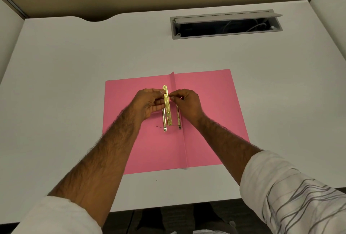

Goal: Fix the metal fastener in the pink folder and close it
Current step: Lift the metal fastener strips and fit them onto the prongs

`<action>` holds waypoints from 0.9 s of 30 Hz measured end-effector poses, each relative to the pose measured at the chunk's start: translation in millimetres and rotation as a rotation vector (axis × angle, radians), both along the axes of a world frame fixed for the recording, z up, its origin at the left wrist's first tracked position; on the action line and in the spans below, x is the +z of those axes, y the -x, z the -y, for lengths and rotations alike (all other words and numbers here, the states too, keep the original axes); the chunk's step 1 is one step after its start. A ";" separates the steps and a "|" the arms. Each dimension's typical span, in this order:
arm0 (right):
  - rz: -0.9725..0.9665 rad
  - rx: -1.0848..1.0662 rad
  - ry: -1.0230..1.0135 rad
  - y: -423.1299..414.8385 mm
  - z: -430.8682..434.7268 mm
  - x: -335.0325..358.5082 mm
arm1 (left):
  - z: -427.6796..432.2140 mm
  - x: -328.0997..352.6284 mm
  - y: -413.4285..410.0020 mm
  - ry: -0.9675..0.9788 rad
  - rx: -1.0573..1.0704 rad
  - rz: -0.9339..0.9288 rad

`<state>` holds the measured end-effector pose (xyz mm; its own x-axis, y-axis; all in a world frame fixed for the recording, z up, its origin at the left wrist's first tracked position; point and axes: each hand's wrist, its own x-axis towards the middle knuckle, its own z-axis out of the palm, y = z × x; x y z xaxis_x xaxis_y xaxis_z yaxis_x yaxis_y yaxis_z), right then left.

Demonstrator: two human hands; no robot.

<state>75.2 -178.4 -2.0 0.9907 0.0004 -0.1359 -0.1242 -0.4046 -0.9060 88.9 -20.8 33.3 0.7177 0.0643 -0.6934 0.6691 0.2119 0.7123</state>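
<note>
— Between the two hands, what was held up in the head view?

— A gold metal fastener [167,105], its long axis running away from the person, roughly parallel to the fold of the open pink folder [209,121] lying flat beneath both hands on the white desk [65,83].

— Which hand was nearer to it?

— Both touched its far end. The left hand [148,103] pinched the bar from its own side, fingers curled around the strip. The right hand [187,102] pinched the opposite edge with thumb and forefinger, other fingers folded in.

— And the prongs?

— Two thin legs hung toward the person, just above the left leaf beside the crease. Whether they already sat in holes, I couldn't tell.
</note>
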 end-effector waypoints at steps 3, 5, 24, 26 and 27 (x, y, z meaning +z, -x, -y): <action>0.028 0.046 0.051 0.2 0.5 1.2 | 1.4 0.9 -0.9 0.025 0.005 0.001; 0.052 0.063 0.055 0.3 0.5 2.0 | 1.5 0.8 -1.8 0.040 0.002 0.005; 0.020 0.020 0.009 -2.1 4.7 4.3 | 3.0 -6.0 2.5 0.070 0.024 -0.004; 0.015 0.014 0.006 -2.3 4.4 4.1 | 3.1 -5.6 2.3 0.078 0.030 -0.003; 0.012 0.010 0.002 -2.3 4.5 4.0 | 3.5 -5.0 2.2 0.080 0.031 -0.002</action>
<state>77.5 -182.8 1.9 0.9922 0.0099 -0.1244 -0.1096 -0.4072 -0.9068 86.8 -24.3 28.3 0.7150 0.0305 -0.6984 0.6626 0.2891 0.6909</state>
